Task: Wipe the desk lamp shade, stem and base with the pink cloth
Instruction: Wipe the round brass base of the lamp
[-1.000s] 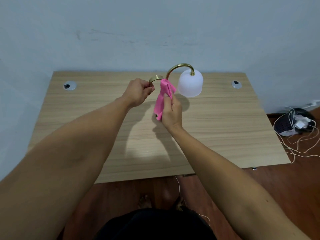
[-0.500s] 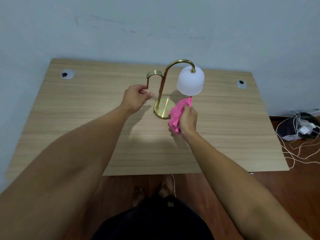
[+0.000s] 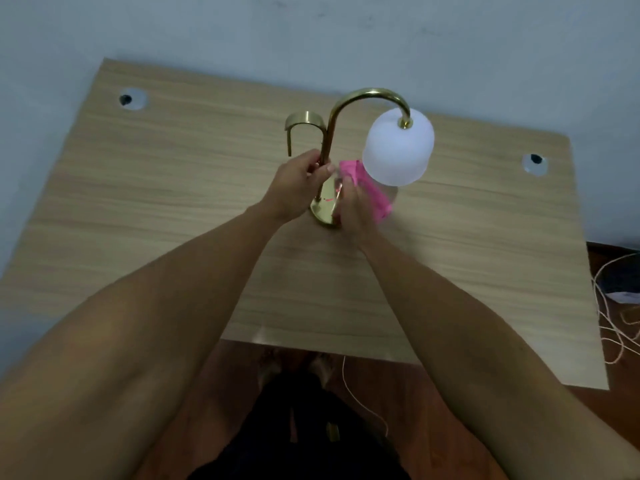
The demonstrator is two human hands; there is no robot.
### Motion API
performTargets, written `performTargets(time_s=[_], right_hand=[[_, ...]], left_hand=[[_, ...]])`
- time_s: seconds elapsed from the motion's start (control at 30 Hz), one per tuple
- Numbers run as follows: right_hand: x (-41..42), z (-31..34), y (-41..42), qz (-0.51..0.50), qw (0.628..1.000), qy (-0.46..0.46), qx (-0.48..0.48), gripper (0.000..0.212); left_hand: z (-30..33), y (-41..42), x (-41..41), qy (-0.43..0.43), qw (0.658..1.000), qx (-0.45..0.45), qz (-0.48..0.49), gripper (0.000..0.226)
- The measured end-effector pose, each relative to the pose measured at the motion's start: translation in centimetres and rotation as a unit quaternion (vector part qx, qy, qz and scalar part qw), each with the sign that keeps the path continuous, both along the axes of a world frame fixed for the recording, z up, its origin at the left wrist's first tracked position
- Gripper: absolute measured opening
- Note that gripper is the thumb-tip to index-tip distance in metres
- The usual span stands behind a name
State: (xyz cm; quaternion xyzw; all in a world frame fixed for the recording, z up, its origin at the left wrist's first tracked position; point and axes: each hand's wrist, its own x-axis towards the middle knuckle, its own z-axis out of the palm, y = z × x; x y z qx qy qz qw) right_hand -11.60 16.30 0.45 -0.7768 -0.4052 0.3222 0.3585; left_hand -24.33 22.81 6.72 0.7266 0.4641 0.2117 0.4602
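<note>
A brass desk lamp stands mid-desk, upright. Its curved stem (image 3: 349, 102) arches over to a frosted white shade (image 3: 398, 150) hanging at the right, and a smaller brass hook (image 3: 303, 121) curls off to the left. My left hand (image 3: 298, 183) grips the lower stem. My right hand (image 3: 356, 211) holds the crumpled pink cloth (image 3: 367, 188) down on the round brass base (image 3: 323, 213), just under the shade. Much of the base is hidden by my hands.
The wooden desk (image 3: 173, 209) stands against a pale wall and has two cable grommets, one at the back left (image 3: 132, 99) and one at the right (image 3: 535, 163). Loose cables (image 3: 616, 327) lie on the floor to the right. My feet show below the desk's front edge.
My left hand has moved in from beside the hook and closed on the lower stem. My right hand has carried the cloth from the base's right edge onto the base.
</note>
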Motion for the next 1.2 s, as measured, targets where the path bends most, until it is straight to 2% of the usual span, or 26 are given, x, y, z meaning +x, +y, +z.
performTargets(time_s=[0.07, 0.1, 0.17, 0.27, 0.43, 0.53, 0.67, 0.83, 0.9, 1.0, 1.1, 1.2], right_hand=[[-0.2, -1.9, -0.3, 0.125, 0.983, -0.111, -0.077, 0.053], [-0.3, -2.2, -0.9, 0.145, 0.976, -0.131, -0.095, 0.051], [0.1, -2.3, -2.6, 0.195, 0.965, -0.167, -0.058, 0.054], [2.3, -3.6, -4.7, 0.269, 0.937, -0.22, -0.024, 0.054], [3.4, -3.4, -3.2, 0.239, 0.949, -0.196, -0.062, 0.061], [2.6, -2.9, -1.5, 0.271, 0.937, -0.214, -0.063, 0.056], [3.5, -3.5, -4.7, 0.323, 0.914, -0.246, -0.028, 0.056], [4.0, -2.5, -4.5, 0.255, 0.946, -0.195, -0.038, 0.048], [2.7, -2.5, -2.9, 0.251, 0.945, -0.205, -0.049, 0.052], [2.0, -3.2, -3.7, 0.295, 0.928, -0.222, -0.051, 0.065], [4.2, -3.6, -6.2, 0.347, 0.908, -0.234, -0.024, 0.057], [5.0, -2.8, -5.2, 0.29, 0.932, -0.215, -0.033, 0.05]], left_hand=[[-0.1, 0.3, -0.2, 0.016, 1.0, 0.014, -0.016, 0.027], [-0.1, 0.4, -0.4, 0.019, 0.999, 0.02, -0.02, 0.031], [-0.2, 0.3, -0.4, 0.026, 0.999, 0.039, -0.027, 0.034], [-0.3, 0.2, -0.2, 0.028, 0.997, 0.062, -0.028, 0.027], [-0.6, 0.3, -0.2, 0.032, 0.996, 0.08, -0.023, 0.022], [-0.7, 0.2, -0.1, 0.035, 0.995, 0.086, -0.027, 0.022], [-0.8, 0.3, -0.1, 0.028, 0.995, 0.087, -0.031, 0.02], [-0.8, 0.4, -0.2, 0.035, 0.995, 0.086, -0.038, 0.02], [-0.6, 0.4, -0.1, 0.04, 0.995, 0.086, -0.041, 0.02], [-0.4, 0.4, -0.1, 0.037, 0.995, 0.078, -0.042, 0.018], [-0.5, 0.3, -0.1, 0.029, 0.996, 0.074, -0.044, 0.017], [-0.4, 0.4, -0.2, 0.039, 0.995, 0.077, -0.044, 0.021]])
